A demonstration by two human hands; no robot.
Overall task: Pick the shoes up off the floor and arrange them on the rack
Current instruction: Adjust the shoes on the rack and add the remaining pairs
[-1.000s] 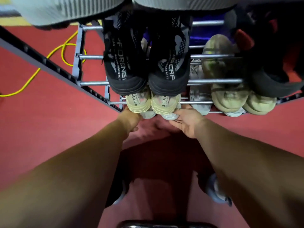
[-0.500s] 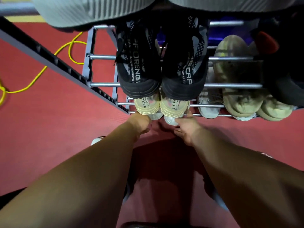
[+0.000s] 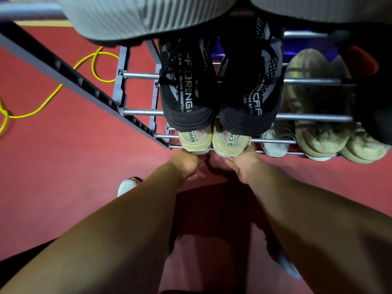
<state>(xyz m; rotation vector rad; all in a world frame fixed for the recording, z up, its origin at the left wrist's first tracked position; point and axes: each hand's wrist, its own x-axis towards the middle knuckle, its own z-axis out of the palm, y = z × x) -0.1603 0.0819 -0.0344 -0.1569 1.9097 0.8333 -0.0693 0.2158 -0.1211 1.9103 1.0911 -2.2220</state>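
Hands at rack [image 3: 140, 113] front, low tier. L hand [image 3: 184, 164] curled shut under cream shoe [image 3: 195, 140]; R hand [image 3: 244, 164] partly open, fingers touching its mate [image 3: 230, 143]. Black pair [image 3: 218, 98] one tier up.

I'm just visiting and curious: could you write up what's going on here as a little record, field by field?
setting: metal shoe rack on a red floor
upper shelf: black pair, toes toward the person
lower shelf: cream pair beneath the black pair; tan shoes to the right
left hand: at the toe of the left cream shoe, fingers curled
right hand: at the toe of the right cream shoe
grip: cannot tell whether either hand is holding
elsewhere: yellow cord on the floor, left of the rack
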